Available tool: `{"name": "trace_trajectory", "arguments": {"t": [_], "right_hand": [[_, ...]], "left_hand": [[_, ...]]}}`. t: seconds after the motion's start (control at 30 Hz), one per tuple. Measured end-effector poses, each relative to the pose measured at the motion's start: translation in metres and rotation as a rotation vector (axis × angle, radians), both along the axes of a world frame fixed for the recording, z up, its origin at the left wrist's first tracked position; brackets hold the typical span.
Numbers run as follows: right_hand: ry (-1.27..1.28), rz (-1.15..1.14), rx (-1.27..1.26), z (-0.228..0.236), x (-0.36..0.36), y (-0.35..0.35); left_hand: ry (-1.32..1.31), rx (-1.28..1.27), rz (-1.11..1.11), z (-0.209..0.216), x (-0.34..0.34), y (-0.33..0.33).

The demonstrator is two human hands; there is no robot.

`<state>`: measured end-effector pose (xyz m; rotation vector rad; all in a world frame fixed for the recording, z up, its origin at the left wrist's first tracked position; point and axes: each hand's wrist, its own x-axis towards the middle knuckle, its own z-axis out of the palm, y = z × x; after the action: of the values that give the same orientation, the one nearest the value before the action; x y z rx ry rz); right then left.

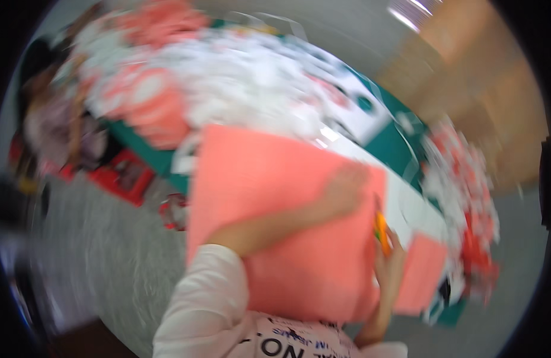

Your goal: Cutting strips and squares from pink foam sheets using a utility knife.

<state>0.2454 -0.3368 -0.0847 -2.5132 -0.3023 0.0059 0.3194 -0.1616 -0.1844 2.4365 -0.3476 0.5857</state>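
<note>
A large coral-pink sheet (275, 161) of foam or cloth lies in front of me over the table's near edge. My left hand (345, 190) rests flat on its right part, with the forearm stretched across it; the fingers are smeared by motion but look extended. At the sheet's right edge my right hand (390, 253) is closed around an orange utility knife (382, 231) with a small green part. A thin dark tip points away from me along the edge. Blur hides the finer detail of the blade.
The green-topped table (141, 142) carries a heap of white pieces (245, 77) and coral-pink pieces (153, 107). A smaller pink piece (422, 271) lies to the right on a white board (407, 212). Red crates (129, 179) stand at left, near another person (66, 128).
</note>
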Motion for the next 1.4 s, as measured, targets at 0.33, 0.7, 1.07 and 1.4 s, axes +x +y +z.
{"name": "trace_trajectory", "arguments": {"t": [0.33,0.7,1.07,1.4], "right_hand": [[0.119,-0.116,-0.015,-0.005,-0.002,0.001],[-0.019,0.079,-0.198,-0.010,-0.002,-0.005],[0.170,-0.102,-0.143,0.006,-0.009,0.012],[0.153,-0.146,-0.021,0.006,-0.006,0.016]], "left_hand": [[0.063,0.010,-0.022,0.006,0.000,-0.003],[0.014,-0.025,-0.031,0.011,-0.004,-0.001],[0.039,0.007,-0.024,0.011,-0.003,-0.001],[0.076,0.016,-0.047,0.009,-0.002,0.000]]}}
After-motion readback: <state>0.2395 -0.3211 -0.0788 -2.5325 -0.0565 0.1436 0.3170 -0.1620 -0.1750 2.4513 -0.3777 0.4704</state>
